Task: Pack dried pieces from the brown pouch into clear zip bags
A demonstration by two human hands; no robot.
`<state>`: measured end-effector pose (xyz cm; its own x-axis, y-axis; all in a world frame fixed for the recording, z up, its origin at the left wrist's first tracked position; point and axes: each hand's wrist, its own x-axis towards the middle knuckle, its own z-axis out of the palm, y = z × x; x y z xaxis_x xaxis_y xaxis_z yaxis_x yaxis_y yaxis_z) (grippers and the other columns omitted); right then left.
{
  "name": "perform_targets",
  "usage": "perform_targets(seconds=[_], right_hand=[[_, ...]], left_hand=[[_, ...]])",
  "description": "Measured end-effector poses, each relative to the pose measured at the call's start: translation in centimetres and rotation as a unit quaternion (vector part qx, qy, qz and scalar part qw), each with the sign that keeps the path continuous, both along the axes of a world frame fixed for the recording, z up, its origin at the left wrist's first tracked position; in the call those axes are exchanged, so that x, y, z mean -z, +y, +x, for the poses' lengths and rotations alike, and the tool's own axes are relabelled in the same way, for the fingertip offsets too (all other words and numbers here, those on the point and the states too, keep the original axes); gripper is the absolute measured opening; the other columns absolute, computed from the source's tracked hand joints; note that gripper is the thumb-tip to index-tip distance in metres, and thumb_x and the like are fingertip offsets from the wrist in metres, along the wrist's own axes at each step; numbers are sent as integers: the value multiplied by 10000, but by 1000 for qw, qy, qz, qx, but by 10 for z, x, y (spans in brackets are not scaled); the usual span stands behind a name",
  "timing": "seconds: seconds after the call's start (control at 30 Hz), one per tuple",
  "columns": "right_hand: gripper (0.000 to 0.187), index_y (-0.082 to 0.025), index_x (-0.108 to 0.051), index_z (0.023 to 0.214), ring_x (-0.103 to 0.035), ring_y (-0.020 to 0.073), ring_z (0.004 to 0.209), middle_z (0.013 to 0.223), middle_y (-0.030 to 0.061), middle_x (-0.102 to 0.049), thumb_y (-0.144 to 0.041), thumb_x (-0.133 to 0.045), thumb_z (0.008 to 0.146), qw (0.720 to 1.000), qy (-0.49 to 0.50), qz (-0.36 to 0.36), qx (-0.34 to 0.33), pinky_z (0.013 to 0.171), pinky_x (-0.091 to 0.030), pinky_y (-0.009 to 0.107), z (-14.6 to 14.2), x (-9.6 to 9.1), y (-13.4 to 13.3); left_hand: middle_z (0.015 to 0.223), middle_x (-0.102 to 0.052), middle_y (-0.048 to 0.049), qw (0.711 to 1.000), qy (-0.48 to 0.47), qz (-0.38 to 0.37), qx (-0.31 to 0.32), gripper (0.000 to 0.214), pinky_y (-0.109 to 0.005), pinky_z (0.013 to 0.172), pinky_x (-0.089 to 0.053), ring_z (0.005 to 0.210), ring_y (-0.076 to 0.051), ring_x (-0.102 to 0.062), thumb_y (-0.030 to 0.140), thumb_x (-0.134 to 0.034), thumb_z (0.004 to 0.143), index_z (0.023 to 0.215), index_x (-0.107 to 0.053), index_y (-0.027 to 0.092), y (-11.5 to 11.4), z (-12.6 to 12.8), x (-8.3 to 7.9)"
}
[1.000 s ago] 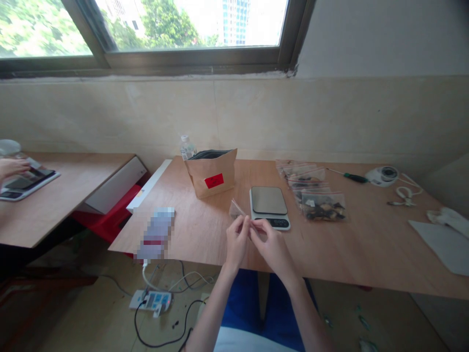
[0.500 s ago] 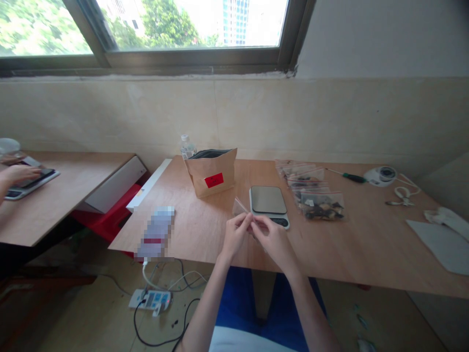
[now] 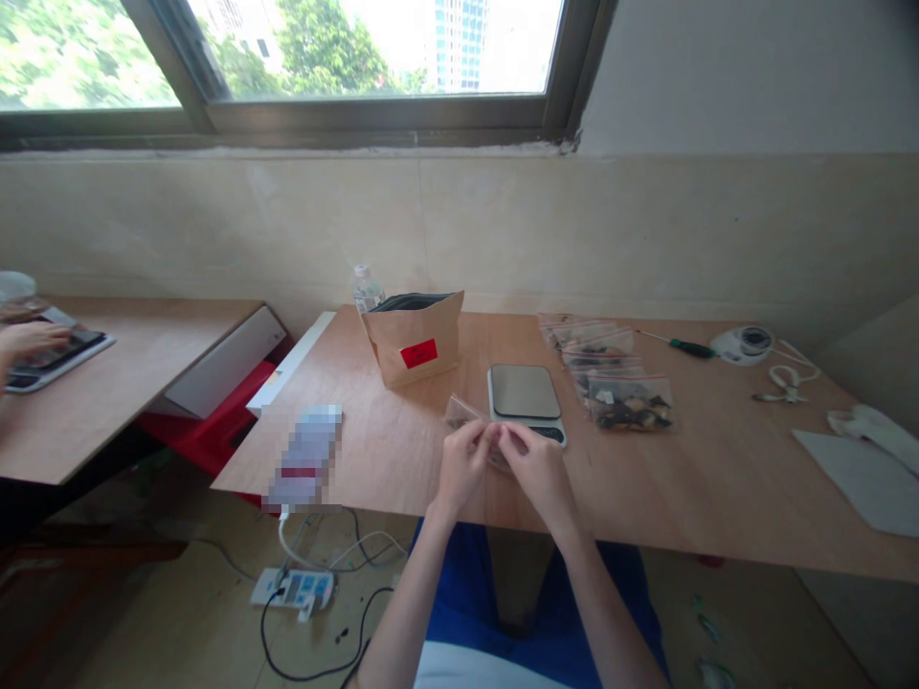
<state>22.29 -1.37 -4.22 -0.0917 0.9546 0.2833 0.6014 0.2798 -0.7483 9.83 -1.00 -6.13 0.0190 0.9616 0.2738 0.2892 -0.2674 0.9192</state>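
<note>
With the scale [image 3: 526, 390] at one o'clock, your left grip [image 3: 465, 461] and right grip [image 3: 535, 463] pinch the bag [image 3: 459, 412]. It's likely light, limp, slippery: hold its edge.

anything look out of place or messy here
Mostly the floor: a power strip lies among loose, looping cables, and small scraps at lower right look like dropped litter. On the table, nothing looks spilled around the scale.
</note>
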Motion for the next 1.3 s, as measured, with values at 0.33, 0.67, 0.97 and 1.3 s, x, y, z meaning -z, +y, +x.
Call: perform_targets(seconds=[0.33,0.67,0.97,1.3], right_hand=[[336,-154,-640,884,-681,213,636,857,121,-716,-430,-451,858,970,197,14,140,575,-533,293,37,-25,36],[337,-134,-626,981,-667,234,738,880,122,-701,-399,-463,849,970,242,-30,19,687,-546,376,-9,-23,62],[252,-172,-557,1007,-565,193,978,1003,96,-587,-153,-330,898,984,-10,69,-166,883,-452,343,-28,-22,57],[368,-129,-515,1152,-516,232,1124,1155,146,-586,-201,-567,795,978,-82,4,-191,981,-359,389,-45,4,99]], left_hand=[[653,-561,-17,999,-46,-8,22,406,-243,650,-389,659,-140,-531,423,-381,913,653,-565,172,-12,-14,5],[1045,-649,-83,900,-424,-70,-75,542,-348,864,-459,1003,-219,-581,595,-302,873,1075,-604,193,45,23,37],[1031,-640,-93,894,-400,-41,-201,499,-285,903,-430,988,-171,-588,473,-257,920,1095,-565,122,70,15,66],[1216,-585,-107,908,-354,-24,-223,476,-307,1017,-364,1208,-194,-482,472,-313,910,1177,-556,162,86,15,76]])
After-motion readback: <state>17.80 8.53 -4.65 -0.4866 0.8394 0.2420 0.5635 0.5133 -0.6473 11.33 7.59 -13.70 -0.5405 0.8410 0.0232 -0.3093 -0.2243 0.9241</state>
